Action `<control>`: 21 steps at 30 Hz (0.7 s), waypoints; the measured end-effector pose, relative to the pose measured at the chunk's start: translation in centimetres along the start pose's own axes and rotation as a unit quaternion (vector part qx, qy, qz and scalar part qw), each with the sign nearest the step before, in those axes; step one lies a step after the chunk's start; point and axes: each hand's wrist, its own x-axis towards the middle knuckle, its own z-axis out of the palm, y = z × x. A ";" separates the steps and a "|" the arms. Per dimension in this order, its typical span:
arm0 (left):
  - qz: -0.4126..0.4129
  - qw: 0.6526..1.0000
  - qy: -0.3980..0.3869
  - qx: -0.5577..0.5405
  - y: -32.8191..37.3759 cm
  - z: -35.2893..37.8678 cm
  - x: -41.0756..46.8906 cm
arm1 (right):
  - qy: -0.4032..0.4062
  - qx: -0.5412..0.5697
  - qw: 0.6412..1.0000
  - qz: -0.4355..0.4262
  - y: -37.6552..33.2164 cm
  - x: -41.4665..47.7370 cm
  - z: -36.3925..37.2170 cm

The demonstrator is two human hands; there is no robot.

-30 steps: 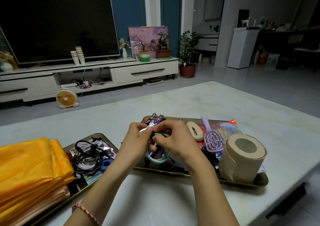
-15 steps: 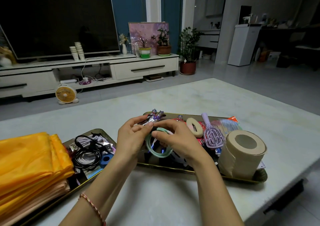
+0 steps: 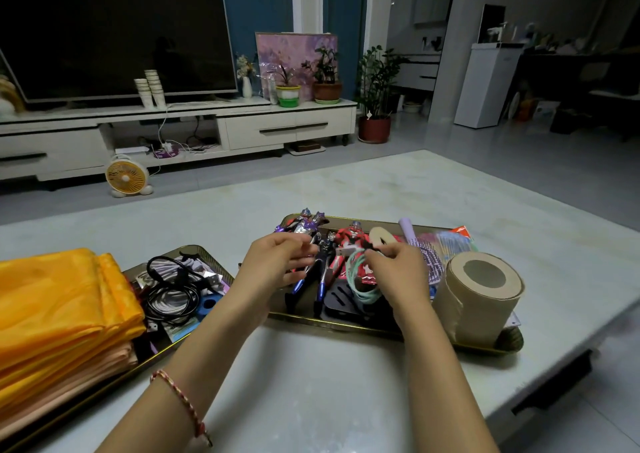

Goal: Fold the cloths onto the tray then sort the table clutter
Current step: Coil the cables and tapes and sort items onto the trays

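Folded orange cloths (image 3: 62, 296) are stacked on the left tray (image 3: 207, 255) beside coiled black cables (image 3: 169, 296). Toy figures (image 3: 349, 241), a hairbrush (image 3: 433, 265) and a paper roll (image 3: 478, 296) are held in the right tray (image 3: 346, 324). Above it a green coiled cable (image 3: 360, 279) is pinched by the right hand (image 3: 398, 272); the left hand (image 3: 273, 262) is loosely curled, with nothing gripped.

Folded orange satin cloths (image 3: 59, 307) lie stacked on the left gold-rimmed tray (image 3: 207, 254). A coiled mint-green cable (image 3: 358, 281) hangs above the right tray (image 3: 311, 321).
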 end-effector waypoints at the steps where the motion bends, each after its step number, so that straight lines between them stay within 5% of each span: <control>1: -0.001 1.000 -0.005 0.004 0.0 0.0 -0.1 | 0.004 -0.048 0.999 0.005 0.8 0.1 0.1; 10: 0.032 0.998 -0.007 0.049 1.2 -0.4 -2.0 | 0.014 -0.395 0.918 -0.029 1.7 -0.4 0.4; 17: 0.074 0.992 0.100 0.024 -0.2 -5.3 -8.5 | 0.155 -0.144 0.965 -0.156 -0.5 -3.1 2.0; 21: -0.054 0.988 0.143 -0.026 -5.4 -9.7 -12.3 | -0.057 -0.075 0.974 -0.205 -2.8 -6.4 6.4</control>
